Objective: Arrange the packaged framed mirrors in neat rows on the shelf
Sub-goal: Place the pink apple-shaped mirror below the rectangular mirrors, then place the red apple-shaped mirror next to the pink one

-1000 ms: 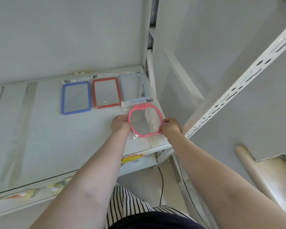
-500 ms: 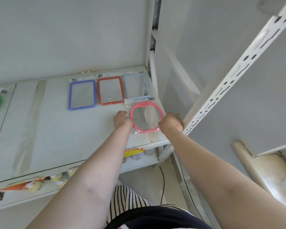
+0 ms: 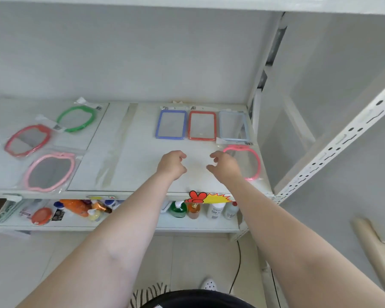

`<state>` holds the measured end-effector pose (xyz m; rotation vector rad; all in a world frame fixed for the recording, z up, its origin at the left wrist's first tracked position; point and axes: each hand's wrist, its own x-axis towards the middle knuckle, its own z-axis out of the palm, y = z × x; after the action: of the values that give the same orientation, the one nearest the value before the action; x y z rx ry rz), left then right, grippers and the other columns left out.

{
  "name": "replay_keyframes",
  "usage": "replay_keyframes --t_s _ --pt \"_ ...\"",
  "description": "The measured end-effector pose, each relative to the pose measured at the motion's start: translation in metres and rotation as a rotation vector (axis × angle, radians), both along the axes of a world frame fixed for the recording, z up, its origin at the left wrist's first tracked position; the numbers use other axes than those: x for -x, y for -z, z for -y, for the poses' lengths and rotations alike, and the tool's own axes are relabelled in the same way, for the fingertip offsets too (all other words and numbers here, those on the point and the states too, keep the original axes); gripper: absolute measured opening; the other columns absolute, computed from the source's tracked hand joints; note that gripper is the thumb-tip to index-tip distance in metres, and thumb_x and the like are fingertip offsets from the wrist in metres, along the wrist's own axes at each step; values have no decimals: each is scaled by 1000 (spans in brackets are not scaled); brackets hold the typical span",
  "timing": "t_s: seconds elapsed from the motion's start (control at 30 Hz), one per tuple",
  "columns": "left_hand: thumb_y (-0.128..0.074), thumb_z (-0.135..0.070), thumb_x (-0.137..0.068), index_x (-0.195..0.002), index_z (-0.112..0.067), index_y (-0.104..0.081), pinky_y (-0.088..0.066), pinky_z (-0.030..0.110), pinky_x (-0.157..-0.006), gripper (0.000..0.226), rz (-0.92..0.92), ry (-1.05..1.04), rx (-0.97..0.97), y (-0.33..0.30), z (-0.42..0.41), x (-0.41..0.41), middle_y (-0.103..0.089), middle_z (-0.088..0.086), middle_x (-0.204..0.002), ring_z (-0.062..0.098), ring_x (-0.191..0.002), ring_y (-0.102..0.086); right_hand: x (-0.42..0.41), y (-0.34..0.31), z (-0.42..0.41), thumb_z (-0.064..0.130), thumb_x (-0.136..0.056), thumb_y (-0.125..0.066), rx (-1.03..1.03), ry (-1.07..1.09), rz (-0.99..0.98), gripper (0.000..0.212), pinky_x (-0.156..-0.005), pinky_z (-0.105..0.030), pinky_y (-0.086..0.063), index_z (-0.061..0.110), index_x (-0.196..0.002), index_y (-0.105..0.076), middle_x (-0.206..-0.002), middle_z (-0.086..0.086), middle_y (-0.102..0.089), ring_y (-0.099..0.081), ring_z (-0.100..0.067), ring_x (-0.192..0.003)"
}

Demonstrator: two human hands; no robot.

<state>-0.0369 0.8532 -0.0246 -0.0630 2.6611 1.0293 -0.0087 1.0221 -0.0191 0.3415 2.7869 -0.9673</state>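
The pink mirror [image 3: 242,162] lies flat near the shelf's [image 3: 142,165] right front corner, its left edge hidden behind my right hand [image 3: 223,166]. Both that hand and my left hand [image 3: 171,164] hover loosely curled, grasping nothing. Bare shelf stretches left of them; three rectangular mirrors [image 3: 201,125] line the far edge.
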Motion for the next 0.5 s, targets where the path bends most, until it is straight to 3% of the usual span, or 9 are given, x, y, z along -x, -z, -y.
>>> replay_keyframes --t_s 0.33,0.5 --pt "-64 -4 -79 -127 -15 -58 -43 25 -94 49 -59 -145 123 -20 203 -67 -61 7 -127 24 -117 -57 -20 -9 193 27 -85 -66 27 -262 -52 43 -92 -30 -45 22 -126 -56 -124 -2 -62 -59 -19 -111" --pt "-63 -3 -79 -128 -17 -57 -46 30 -96 51 -52 -197 182 -20 316 -114 -60 6 -130 25 -118 -57 -52 -8 303 24 -84 -67 34 -348 -49 44 -90 -26 -43 19 -127 -57 -124 -4 -61 -58 -22 -112"
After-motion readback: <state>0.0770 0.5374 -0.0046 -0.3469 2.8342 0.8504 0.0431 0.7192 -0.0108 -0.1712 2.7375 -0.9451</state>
